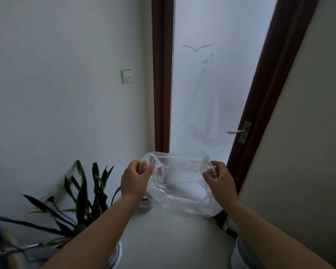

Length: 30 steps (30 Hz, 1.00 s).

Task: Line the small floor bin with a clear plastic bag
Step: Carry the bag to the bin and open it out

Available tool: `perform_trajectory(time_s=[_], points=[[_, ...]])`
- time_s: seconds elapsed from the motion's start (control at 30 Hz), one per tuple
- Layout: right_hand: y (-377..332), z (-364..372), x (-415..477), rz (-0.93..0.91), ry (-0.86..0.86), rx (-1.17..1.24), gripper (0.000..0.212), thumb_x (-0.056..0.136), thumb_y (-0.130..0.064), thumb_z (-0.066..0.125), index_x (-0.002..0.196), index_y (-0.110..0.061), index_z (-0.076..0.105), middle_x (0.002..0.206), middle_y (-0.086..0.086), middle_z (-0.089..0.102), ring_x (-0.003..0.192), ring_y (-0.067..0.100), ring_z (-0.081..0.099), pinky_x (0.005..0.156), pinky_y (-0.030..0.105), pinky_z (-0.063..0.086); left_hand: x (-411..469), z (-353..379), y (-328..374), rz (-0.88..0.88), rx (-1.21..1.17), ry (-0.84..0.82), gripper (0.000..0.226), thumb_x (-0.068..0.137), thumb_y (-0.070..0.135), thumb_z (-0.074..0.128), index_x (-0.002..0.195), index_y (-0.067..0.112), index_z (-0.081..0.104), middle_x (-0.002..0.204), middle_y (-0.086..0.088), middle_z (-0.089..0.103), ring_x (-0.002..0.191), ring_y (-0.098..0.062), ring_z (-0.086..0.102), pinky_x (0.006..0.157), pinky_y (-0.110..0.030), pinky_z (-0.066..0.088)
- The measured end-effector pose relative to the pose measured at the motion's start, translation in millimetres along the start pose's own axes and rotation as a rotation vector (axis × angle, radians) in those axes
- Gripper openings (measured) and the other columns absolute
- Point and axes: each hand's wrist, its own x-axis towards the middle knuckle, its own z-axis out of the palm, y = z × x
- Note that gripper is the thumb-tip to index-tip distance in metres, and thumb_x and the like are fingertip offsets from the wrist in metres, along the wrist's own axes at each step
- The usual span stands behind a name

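Two hands up in front, both pinching one clear plastic bag [182,183]. Left hand [136,178] at nine o'clock of the bag's mouth, fingers curled and closed on the rim. Right hand [219,178] at three o'clock of the mouth, thumb and fingers closed on the opposite rim. Bag stretched between the two, mouth pulled open and facing the camera, body sagging toward six o'clock, held in the air above the pale floor [173,239]. Touching nothing but the fingers, as far as can be seen.

Small grey tub [145,205] on the floor just beyond the left wrist, at seven o'clock of the bag, partly hidden by the forearm. Rounded white container [244,253] at five o'clock under the right forearm, only its edge showing; cannot tell whether either is the bin. Potted plant [85,197] with dark pointed leaves at eight o'clock. Frosted glass door [206,94] with a sailboat pattern at twelve o'clock, handle [236,131] at two o'clock, light switch [126,76] on the wall at eleven o'clock.
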Motion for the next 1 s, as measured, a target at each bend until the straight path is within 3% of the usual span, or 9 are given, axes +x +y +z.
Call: perform_trajectory(time_s=[0.2,0.43,0.57,0.73,1.0], points=[[4.4,59.1,96.9,0.025,-0.012,-0.038,0.035,0.085,-0.014,0.066,0.117,-0.011,0.053,0.08,-0.003,0.06,0.068,0.012,0.058,0.058,0.019,0.041,99.9,17.3,-33.6,-0.048,0.026,-0.028,0.03,0.08,0.03,0.072,0.065,0.025,0.046,0.065,0.004,0.054,0.059,-0.014,0.048,0.057,-0.029,0.041],[17.5,126.4,180.8,0.038,-0.079,-0.077,0.034,0.087,-0.019,0.065,0.117,-0.018,0.051,0.074,-0.001,0.06,0.063,0.01,0.055,0.052,0.012,0.039,194.1,29.1,-64.5,-0.138,0.128,-0.012,0.027,0.084,0.035,0.066,0.071,0.019,0.049,0.074,-0.007,0.066,0.069,-0.027,0.063,0.06,-0.033,0.046],[34.4,153.3,226.9,0.057,-0.126,-0.082,0.032,0.09,-0.023,0.06,0.121,-0.019,0.05,0.078,-0.003,0.061,0.066,0.008,0.056,0.055,0.016,0.04,232.4,49.0,-81.0,-0.18,0.154,0.018,0.027,0.088,0.035,0.06,0.082,0.012,0.048,0.077,-0.01,0.065,0.071,-0.031,0.064,0.067,-0.042,0.051],[66.5,183.1,299.9,0.076,-0.224,-0.119,0.029,0.092,-0.026,0.056,0.12,-0.021,0.05,0.085,-0.01,0.061,0.075,0.003,0.058,0.057,0.018,0.039,285.1,90.8,-105.0,-0.217,0.219,0.087,0.023,0.094,0.032,0.051,0.096,0.011,0.042,0.085,-0.01,0.061,0.072,-0.03,0.057,0.062,-0.033,0.042],[118.9,226.9,426.7,0.071,-0.427,-0.15,0.032,0.091,-0.023,0.058,0.122,-0.02,0.05,0.098,-0.004,0.062,0.077,0.006,0.057,0.058,0.016,0.038,353.5,165.9,-133.9,-0.411,0.263,0.205,0.024,0.095,0.028,0.048,0.096,0.006,0.041,0.076,-0.009,0.056,0.073,-0.035,0.057,0.065,-0.042,0.045]])
